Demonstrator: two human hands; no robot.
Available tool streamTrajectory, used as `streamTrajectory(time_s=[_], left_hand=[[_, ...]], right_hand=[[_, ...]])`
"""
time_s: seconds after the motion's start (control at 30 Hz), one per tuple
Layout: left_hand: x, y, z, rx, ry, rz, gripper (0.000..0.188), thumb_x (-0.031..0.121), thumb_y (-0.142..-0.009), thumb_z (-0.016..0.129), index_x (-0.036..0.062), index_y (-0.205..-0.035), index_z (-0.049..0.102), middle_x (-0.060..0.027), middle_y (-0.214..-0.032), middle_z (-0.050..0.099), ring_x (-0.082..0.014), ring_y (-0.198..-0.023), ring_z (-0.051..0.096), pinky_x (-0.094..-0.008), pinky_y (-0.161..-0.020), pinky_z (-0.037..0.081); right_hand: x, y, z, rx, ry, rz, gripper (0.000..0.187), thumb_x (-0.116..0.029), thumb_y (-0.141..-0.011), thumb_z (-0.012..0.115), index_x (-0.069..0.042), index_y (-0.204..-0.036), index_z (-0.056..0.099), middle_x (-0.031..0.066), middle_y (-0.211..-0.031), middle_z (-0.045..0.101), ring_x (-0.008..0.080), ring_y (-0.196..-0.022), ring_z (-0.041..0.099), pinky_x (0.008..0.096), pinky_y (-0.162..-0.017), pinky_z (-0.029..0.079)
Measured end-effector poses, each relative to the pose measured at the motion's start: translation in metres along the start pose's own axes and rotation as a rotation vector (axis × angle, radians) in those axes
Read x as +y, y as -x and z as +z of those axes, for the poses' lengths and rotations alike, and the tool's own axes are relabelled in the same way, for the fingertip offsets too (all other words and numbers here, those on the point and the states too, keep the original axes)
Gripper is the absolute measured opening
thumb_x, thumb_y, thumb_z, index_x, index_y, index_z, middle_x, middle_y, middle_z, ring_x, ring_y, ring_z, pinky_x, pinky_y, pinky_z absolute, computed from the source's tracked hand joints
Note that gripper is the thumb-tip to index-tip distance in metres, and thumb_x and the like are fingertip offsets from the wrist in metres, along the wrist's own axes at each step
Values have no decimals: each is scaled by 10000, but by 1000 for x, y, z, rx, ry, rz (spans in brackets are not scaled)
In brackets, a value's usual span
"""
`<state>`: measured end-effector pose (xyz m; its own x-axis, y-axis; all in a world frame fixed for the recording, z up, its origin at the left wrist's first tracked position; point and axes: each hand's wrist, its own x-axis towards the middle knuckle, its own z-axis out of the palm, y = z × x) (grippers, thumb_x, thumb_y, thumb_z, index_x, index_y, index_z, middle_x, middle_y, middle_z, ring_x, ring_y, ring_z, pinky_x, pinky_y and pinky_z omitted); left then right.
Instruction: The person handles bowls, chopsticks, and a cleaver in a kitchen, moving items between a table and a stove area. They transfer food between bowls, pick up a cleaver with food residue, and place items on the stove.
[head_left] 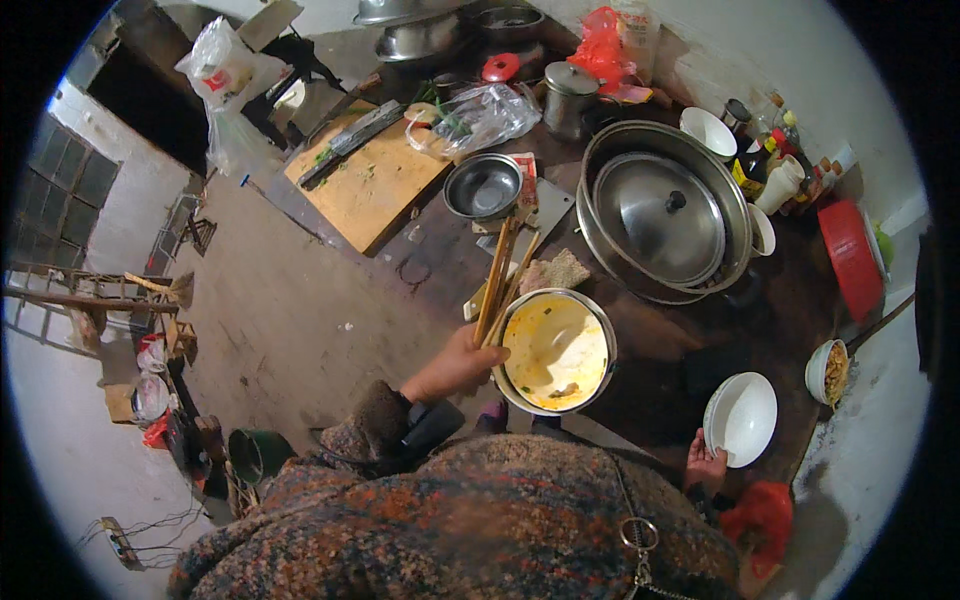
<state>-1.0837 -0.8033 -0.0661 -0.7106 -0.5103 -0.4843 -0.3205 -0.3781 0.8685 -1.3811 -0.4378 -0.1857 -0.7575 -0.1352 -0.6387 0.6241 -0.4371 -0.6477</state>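
The left hand clasps wooden chopsticks and the side of a yellow-smeared bowl near the front edge of the table. Bare tabletop separates this from a white bowl, its rim held in the right hand's fingers; beyond sits a big pan.

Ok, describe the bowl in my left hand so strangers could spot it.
Find the big steel pan on the dark table. Nearer you, to its left, your left hand holds the bowl and chopsticks. Yellow smears inside set it apart from the white bowl at your right hand.
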Motion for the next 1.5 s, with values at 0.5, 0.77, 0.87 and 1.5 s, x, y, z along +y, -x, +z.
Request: streamTrajectory(time_s=[0.5, 0.77, 0.87, 1.5], left_hand=[[-76, 83, -111, 213, 232, -40, 294, 120, -785, 553, 11, -1054, 507, -10, -752, 584, -84, -561, 539, -216, -481, 443], [-70, 122, -93, 550, 286, 21, 192, 164, -794, 548, 22, -920, 528, -6, -596, 519, -82, -408, 471, -229, -365, 385], [-64, 129, -86, 597, 336, 75, 194, 161, -791, 544, 12, -915, 552, -16, -629, 551, -80, -430, 488, -226, -374, 390], [-95, 142, -206, 557, 411, 66, 232, 170, -783, 535, 1, -942, 544, -32, -621, 547, -101, -385, 471, -242, -351, 395]], right_hand=[[75, 107, 128, -533, 338, 183, 500, -225, -874, 420, 79, -1261, 329, 244, -1087, 547, 292, -977, 564, 367, -809, 464], [110, 78, 177, -640, 545, 329, 487, -166, -862, 432, 86, -1263, 317, 247, -1097, 538, 317, -886, 595, 371, -711, 500], [123, 65, 182, -624, 552, 374, 455, -132, -852, 439, 86, -1243, 356, 234, -1061, 558, 315, -870, 604, 375, -688, 506], [150, 123, 231, -734, 1116, 544, 278, -251, -903, 542, 8, -1002, 526, 139, -854, 612, 212, -707, 619, 337, -612, 530]])
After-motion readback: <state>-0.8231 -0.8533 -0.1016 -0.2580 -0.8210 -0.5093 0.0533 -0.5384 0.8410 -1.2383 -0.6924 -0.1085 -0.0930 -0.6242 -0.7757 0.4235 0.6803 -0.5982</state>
